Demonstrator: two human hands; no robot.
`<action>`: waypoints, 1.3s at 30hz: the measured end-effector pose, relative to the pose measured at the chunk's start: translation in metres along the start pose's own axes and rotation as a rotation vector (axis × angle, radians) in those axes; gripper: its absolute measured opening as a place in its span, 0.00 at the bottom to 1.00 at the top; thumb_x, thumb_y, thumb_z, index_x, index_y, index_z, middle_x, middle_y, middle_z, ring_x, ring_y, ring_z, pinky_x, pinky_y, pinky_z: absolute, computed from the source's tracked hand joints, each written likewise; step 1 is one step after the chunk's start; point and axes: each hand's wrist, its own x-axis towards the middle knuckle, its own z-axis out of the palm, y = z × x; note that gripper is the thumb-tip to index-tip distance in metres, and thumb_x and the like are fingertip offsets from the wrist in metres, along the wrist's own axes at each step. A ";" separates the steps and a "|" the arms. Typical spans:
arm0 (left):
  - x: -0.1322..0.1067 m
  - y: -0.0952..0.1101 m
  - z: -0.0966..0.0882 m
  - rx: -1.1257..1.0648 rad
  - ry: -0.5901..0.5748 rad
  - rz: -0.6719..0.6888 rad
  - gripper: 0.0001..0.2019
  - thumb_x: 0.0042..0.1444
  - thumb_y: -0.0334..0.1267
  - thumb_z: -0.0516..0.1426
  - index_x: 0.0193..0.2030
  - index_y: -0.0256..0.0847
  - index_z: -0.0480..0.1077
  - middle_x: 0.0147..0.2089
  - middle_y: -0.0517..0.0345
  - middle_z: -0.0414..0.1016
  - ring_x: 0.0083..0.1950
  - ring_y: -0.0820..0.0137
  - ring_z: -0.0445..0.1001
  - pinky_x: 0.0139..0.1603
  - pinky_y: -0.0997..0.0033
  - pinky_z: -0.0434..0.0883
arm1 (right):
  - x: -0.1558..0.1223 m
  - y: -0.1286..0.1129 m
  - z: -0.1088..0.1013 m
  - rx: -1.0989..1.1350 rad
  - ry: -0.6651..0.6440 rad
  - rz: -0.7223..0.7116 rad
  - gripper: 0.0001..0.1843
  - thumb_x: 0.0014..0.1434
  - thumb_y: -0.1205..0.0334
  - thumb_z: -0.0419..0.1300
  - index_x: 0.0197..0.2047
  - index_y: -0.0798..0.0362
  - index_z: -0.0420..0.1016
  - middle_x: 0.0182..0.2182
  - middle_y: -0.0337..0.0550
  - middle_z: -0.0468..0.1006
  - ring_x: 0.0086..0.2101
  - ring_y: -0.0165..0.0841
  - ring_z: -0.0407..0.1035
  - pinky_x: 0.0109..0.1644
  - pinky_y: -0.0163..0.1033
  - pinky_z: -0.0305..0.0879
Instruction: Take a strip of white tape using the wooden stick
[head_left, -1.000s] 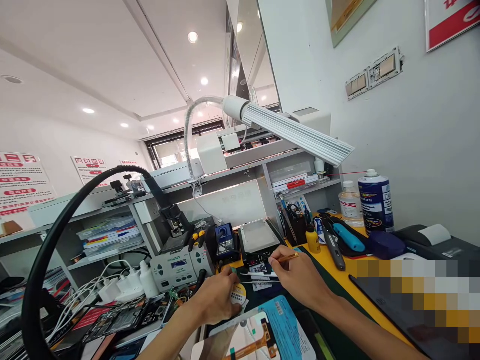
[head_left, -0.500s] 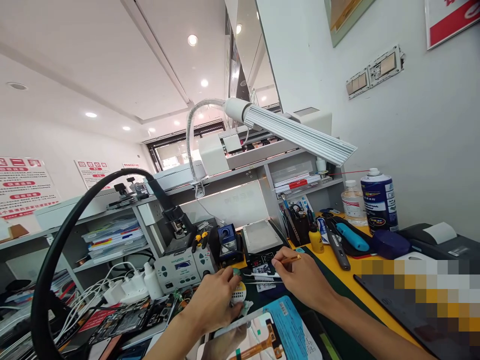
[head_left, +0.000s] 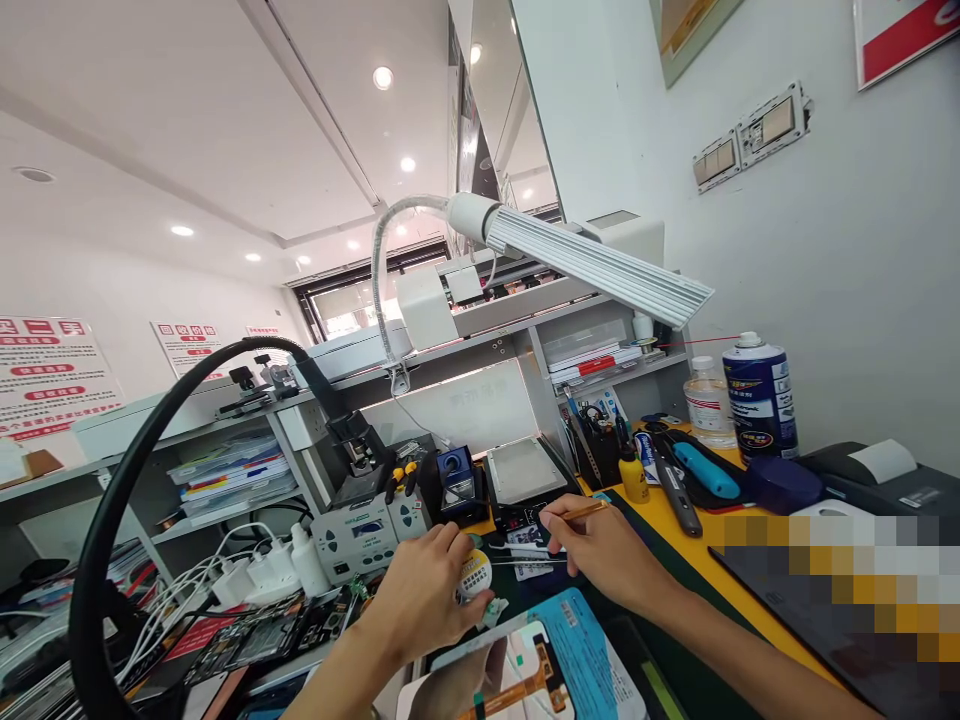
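My left hand [head_left: 431, 580] curves its fingers and thumb around a small round tin [head_left: 475, 576] with a yellow and white label. Pinched pen-like in my right hand [head_left: 592, 545] is a slim orange-brown stick tool [head_left: 587, 510]; its working end is hidden by the fingers. Thin silver tweezers-like tools [head_left: 536, 562] lie on the dark mat between the hands. Below them, close to me, rests a white-backed screen panel [head_left: 450, 690] with an orange flex cable [head_left: 514, 692]. A blue printed packet [head_left: 577, 640] lies partly under the panel. A crumpled whitish scrap [head_left: 491, 612] touches the area by my left thumb.
A grey hot-air station [head_left: 360, 540] stands behind my left hand, with opened phone boards [head_left: 262, 640] and white chargers [head_left: 262, 580] farther left. A yellow bottle [head_left: 634, 478], a blue spray can [head_left: 761, 400] and a dark tablet [head_left: 795, 620] are at the right. A lamp [head_left: 600, 265] hangs overhead.
My left hand has tilted slightly, and more of the round tin's label shows. The right hand and its stick have shifted a little, with the stick now angled up more to the right.
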 end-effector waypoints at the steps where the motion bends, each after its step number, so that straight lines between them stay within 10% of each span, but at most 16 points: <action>1: -0.001 0.003 -0.001 -0.003 0.032 -0.015 0.18 0.61 0.53 0.57 0.46 0.39 0.68 0.42 0.55 0.70 0.41 0.69 0.70 0.41 0.65 0.72 | 0.000 0.000 0.001 0.070 -0.035 0.028 0.14 0.71 0.53 0.57 0.45 0.56 0.75 0.31 0.36 0.78 0.23 0.28 0.71 0.29 0.37 0.73; 10: -0.005 0.055 -0.006 -0.086 0.258 -0.096 0.19 0.64 0.55 0.50 0.46 0.41 0.69 0.36 0.56 0.70 0.37 0.69 0.70 0.39 0.65 0.70 | -0.016 -0.014 0.009 0.604 -0.374 0.079 0.09 0.67 0.62 0.62 0.50 0.56 0.75 0.34 0.39 0.80 0.33 0.35 0.77 0.37 0.42 0.76; 16: -0.010 0.053 -0.006 -0.197 0.220 -0.036 0.23 0.62 0.60 0.51 0.51 0.44 0.67 0.41 0.55 0.74 0.43 0.64 0.74 0.39 0.62 0.72 | -0.014 -0.010 0.008 0.569 -0.334 0.102 0.06 0.66 0.67 0.64 0.46 0.56 0.76 0.31 0.35 0.78 0.26 0.30 0.74 0.32 0.37 0.74; 24: -0.026 0.049 -0.008 -0.312 0.194 0.037 0.25 0.59 0.42 0.57 0.61 0.54 0.54 0.46 0.61 0.72 0.46 0.63 0.76 0.38 0.64 0.71 | -0.010 -0.004 0.004 0.464 -0.398 0.035 0.10 0.66 0.62 0.64 0.49 0.56 0.77 0.33 0.38 0.79 0.29 0.31 0.75 0.28 0.35 0.72; 39: -0.020 0.051 -0.001 -0.196 0.411 -0.005 0.17 0.54 0.51 0.63 0.45 0.47 0.64 0.38 0.61 0.70 0.38 0.61 0.76 0.28 0.62 0.67 | -0.012 -0.007 0.004 0.485 -0.330 0.035 0.14 0.63 0.64 0.67 0.52 0.55 0.75 0.39 0.40 0.79 0.26 0.28 0.72 0.26 0.33 0.70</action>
